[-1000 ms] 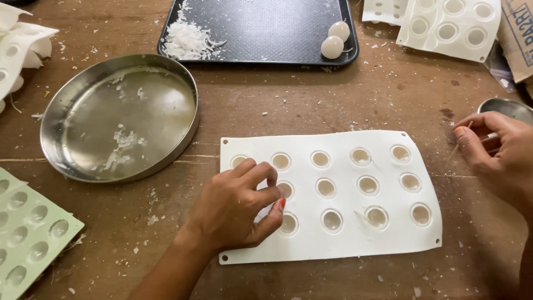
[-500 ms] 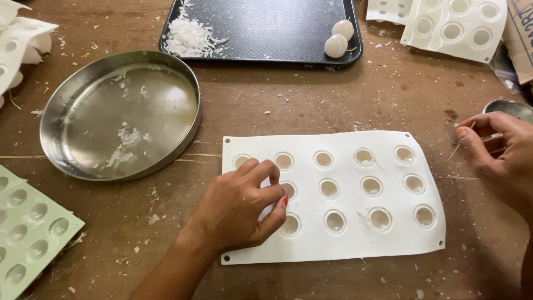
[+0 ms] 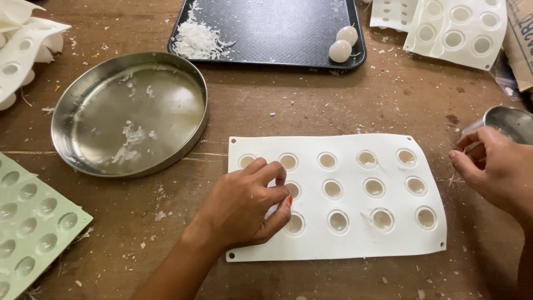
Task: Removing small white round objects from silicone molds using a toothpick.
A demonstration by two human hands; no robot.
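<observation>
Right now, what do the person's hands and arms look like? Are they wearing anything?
Both are bare: no gloves, sleeves, rings or watch in view. The left hand has a red-orange painted thumbnail. The right hand shows only partly at the picture's edge.

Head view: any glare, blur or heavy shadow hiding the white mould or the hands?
Head view: sharp and evenly lit. The white mould reads clearly, each cavity visible. The round steel pan shows a soft sheen, not blinding. Left hand casts only a faint shadow on the mould; right hand is cut by the frame edge, next to a steel cup.
</observation>
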